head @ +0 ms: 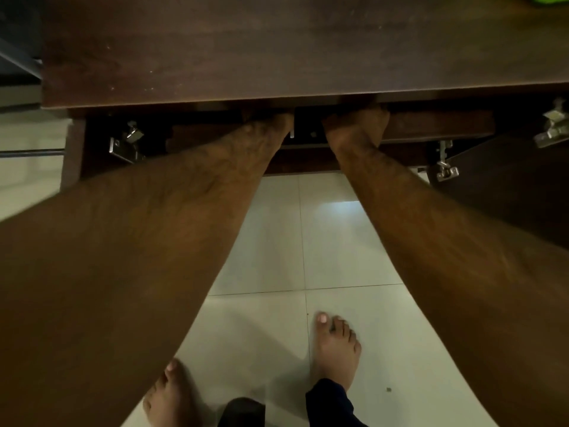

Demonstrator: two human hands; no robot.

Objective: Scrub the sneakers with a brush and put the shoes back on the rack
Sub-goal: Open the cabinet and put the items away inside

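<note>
I look straight down on the dark wooden top of a shoe cabinet (277, 50). Both my arms reach into it under the top's front edge. My left hand (264, 129) and my right hand (357, 124) show only as wrists and backs; the fingers are hidden inside the cabinet. No sneaker and no brush can be seen. Whether either hand holds anything cannot be told.
The cabinet doors stand swung open: one at the left with a metal hinge (126, 146), one at the right (508, 180) with hinges. White floor tiles (277, 241) lie below. My bare feet (337, 349) stand on them. A green object (551, 0) sits at the top right corner.
</note>
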